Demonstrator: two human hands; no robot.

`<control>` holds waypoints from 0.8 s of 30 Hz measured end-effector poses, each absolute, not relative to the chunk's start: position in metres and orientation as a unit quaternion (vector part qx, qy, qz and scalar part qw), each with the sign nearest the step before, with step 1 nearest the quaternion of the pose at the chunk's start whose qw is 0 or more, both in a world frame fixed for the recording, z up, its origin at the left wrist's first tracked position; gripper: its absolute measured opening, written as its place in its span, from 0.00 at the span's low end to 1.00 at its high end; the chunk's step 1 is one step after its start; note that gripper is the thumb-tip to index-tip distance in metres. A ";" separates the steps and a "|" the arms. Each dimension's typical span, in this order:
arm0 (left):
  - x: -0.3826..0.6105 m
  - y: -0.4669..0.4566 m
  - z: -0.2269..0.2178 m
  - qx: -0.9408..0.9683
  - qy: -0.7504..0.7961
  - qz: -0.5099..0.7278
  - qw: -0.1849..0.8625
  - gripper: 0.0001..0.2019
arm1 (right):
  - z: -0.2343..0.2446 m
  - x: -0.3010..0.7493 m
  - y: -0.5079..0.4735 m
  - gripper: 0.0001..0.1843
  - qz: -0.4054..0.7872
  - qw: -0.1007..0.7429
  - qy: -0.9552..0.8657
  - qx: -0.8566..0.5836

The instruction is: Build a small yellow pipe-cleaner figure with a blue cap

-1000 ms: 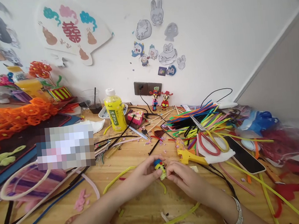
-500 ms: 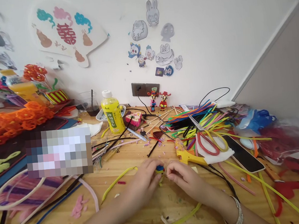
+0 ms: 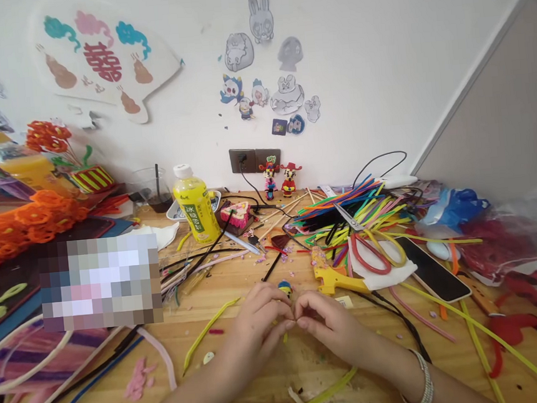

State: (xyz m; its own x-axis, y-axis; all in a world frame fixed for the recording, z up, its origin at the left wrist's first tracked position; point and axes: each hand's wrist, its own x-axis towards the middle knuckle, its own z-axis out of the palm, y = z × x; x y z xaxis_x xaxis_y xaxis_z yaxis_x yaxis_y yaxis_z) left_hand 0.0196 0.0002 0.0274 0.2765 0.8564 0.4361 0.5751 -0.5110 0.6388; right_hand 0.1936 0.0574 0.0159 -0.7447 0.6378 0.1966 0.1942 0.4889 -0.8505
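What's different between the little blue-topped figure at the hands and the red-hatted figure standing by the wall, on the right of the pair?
The blue-topped figure is partly hidden by the left hand; the red-hatted figure stands in full view. The first has blue on top; the second, red. Both are small and brightly coloured.

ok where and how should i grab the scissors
Probably best by the red and yellow handle loops, coming from the near right: those loops lie nearest, over white tissue, while the blades point away toward the wall.
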 end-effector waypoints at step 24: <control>0.021 -0.001 0.026 0.727 0.385 0.451 0.347 0.07 | 0.025 0.198 0.052 0.16 0.474 0.249 -0.824 -0.188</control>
State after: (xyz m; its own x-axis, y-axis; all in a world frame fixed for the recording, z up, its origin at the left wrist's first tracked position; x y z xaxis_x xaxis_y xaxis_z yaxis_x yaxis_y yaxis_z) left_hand 0.0206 -0.0012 0.0259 0.2968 0.8719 0.3895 0.2464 -0.4639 0.8509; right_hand 0.1983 0.0517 0.0249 -0.8057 0.5451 0.2318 0.0735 0.4802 -0.8741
